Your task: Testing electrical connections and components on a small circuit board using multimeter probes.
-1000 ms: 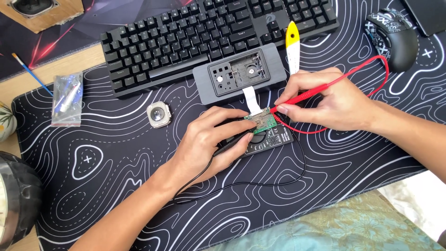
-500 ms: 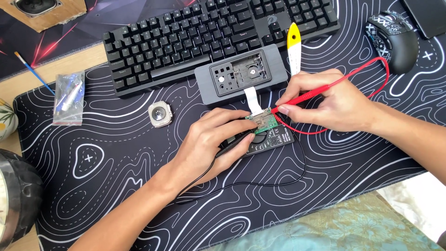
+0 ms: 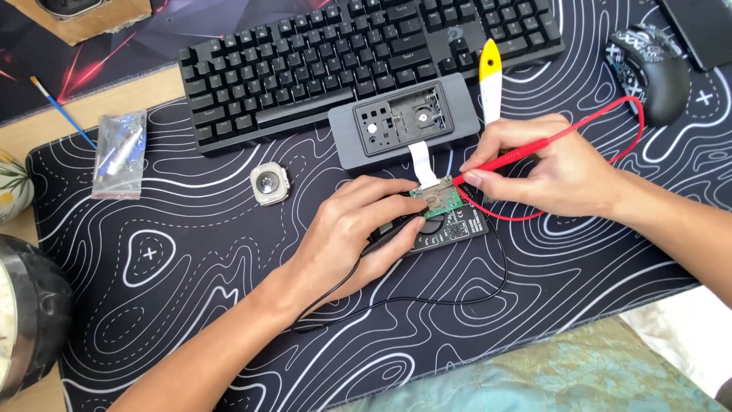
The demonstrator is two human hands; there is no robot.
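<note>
My left hand (image 3: 354, 233) holds a black probe (image 3: 396, 231) with its tip at a small green circuit board (image 3: 441, 197). My right hand (image 3: 545, 164) grips a red probe (image 3: 509, 159) whose tip touches the board's right edge. The board lies on a black multimeter (image 3: 457, 229) and joins by a white ribbon cable (image 3: 422, 162) to a grey opened device case (image 3: 404, 122). A red lead (image 3: 621, 114) loops from the right hand; a black lead (image 3: 427, 297) trails under the left.
A black keyboard (image 3: 305, 61) lies behind the case. A yellow-and-white pry tool (image 3: 490, 76), a black mouse (image 3: 648, 65), a small square watch body (image 3: 269, 184), a clear bag of parts (image 3: 120, 152), a blue-handled brush (image 3: 62, 114) and a dark round vessel (image 3: 23, 313) sit about the patterned desk mat (image 3: 191, 267).
Both hands and probes stay at the board; only slight shifts of the view and fingers.
</note>
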